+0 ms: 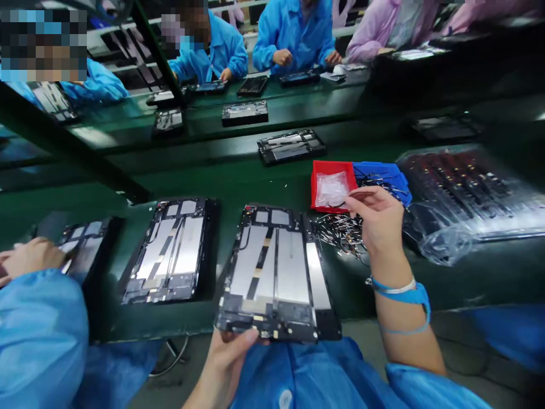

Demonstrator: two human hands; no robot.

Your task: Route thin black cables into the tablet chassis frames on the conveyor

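Note:
My left hand (230, 355) grips the bottom edge of an opened tablet (279, 267), thumb on top. Its inner side faces up, showing silver battery panels and black ribbon cables. Another tablet (318, 272) lies partly hidden beneath it. My right hand (378, 218), a blue band at its wrist, is raised over the small parts with thumb and forefinger pinched together. A short dark wire-like piece (338, 205) shows at its fingertips, too small to name surely. Just below the hand is a loose pile of short cables (338, 233).
A red bin (313, 187) holds clear plastic bits; a blue bin (402, 179) holds dark cables. Plastic-wrapped parts (472, 193) lie right. Another opened tablet (172, 250) lies left, near a co-worker's hand (34, 258). More tablets (292, 146) sit farther back, where people work.

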